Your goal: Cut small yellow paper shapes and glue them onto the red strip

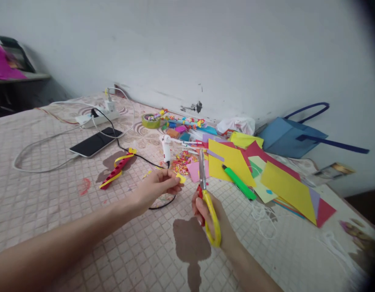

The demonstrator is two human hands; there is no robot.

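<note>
Between the fingertips of my left hand (pixel 157 184) is a small yellow piece of paper (pixel 181 178). My right hand (pixel 216 215) is closed around a pair of scissors (pixel 212 219) with yellow and red handles, its blades pointing up and away from me. The blades look nearly together and stand apart from the yellow piece. Beyond my hands lie a white glue gun (pixel 166 151) and a heap of tiny colored paper scraps (pixel 184 163). To the left rests a red dotted strip with yellow trim (pixel 118 170).
Colored paper sheets (pixel 286 188) and a green cutter (pixel 238 181) lie at right, near white string (pixel 263 217). A blue bag (pixel 292 138) stands by the wall. At left are a phone (pixel 95 142), a power strip (pixel 98 117) and loose cables. Green tape (pixel 151 121) sits at the back.
</note>
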